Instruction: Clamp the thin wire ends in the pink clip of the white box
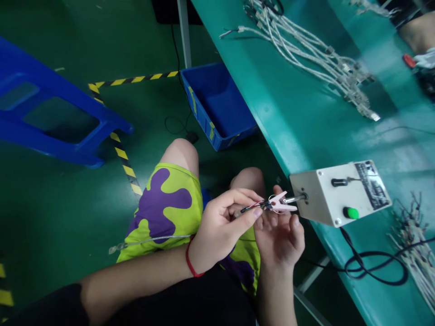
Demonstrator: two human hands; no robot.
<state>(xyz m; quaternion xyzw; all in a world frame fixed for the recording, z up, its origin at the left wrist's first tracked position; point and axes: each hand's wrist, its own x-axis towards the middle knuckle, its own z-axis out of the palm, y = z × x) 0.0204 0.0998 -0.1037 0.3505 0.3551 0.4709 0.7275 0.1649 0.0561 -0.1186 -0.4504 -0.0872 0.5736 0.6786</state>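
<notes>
My left hand (220,224), with a red string at its wrist, pinches the stripped end of a cable between thumb and fingers. Thin red and black wires run from that pinch into a pink clip (280,202), shaped like a clothespin. A metal shaft (295,198) joins the clip to a beige box (314,199) at the table's edge. Just under the clip, my right hand (280,240) is palm up, fingers apart and slightly bent, holding nothing. Across my lap trails the cable's grey length (159,238), ending in a clear-looking plug (117,248).
The green table (306,131) carries a bundle of braided cables (306,50) and more wire ends (416,240). The box has a green knob (350,213) and a black cord (374,271). Below are a blue bin (202,117) and a blue stool (68,104). Another person's arm (419,34) shows.
</notes>
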